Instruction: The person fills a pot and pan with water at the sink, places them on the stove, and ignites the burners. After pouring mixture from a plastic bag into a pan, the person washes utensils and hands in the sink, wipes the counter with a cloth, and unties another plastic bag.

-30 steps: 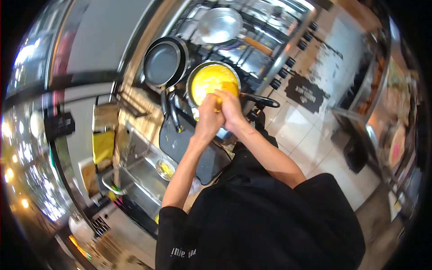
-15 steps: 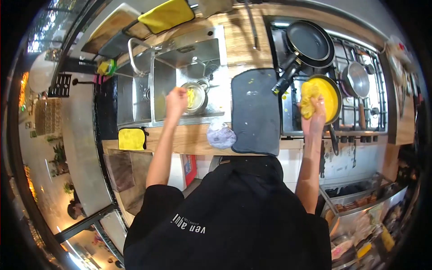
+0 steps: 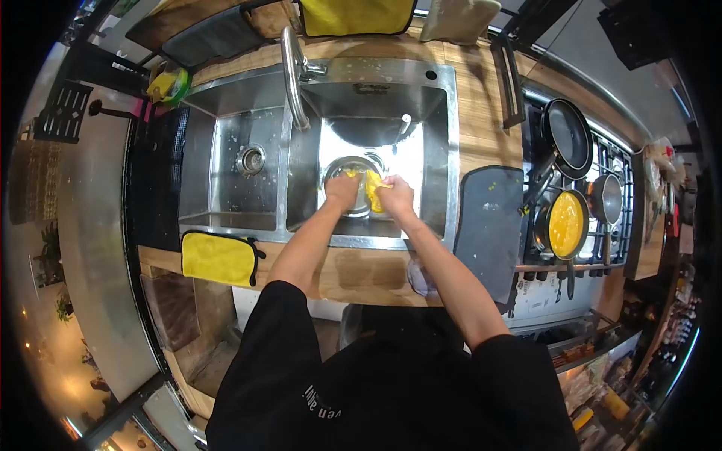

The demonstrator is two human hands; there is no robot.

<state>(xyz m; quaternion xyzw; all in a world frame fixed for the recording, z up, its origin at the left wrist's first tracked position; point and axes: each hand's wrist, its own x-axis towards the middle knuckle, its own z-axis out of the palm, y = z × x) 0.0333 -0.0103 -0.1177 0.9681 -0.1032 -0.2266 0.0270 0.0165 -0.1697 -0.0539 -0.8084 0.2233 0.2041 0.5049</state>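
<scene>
Both of my hands are over a round metal bowl (image 3: 361, 198) in the right sink basin (image 3: 434, 161). My right hand (image 3: 396, 198) is closed on a limp yellow piece (image 3: 374, 192) at the bowl's right side; its exact kind is unclear. At the bowl's left, my left hand (image 3: 342, 193) has its fingers closed at a smaller yellow bit (image 3: 351, 174), partly hidden by them. On the stove to the right, a dark frying pan (image 3: 582, 242) holds a bright yellow mass (image 3: 564, 223).
A curved faucet (image 3: 293, 83) rises between the two basins. A grey mat (image 3: 489, 225) lies between sink and stove. Yellow cloths (image 3: 218, 257) sit at the counter's front left and behind the sink. Another black pan (image 3: 569, 135) and a small saucepan (image 3: 606, 198) stand on the burners.
My right hand has moved left from above the frying pan to the sink bowl, holding yellow material. My left hand stays at the bowl. The view has swung toward the sink.
</scene>
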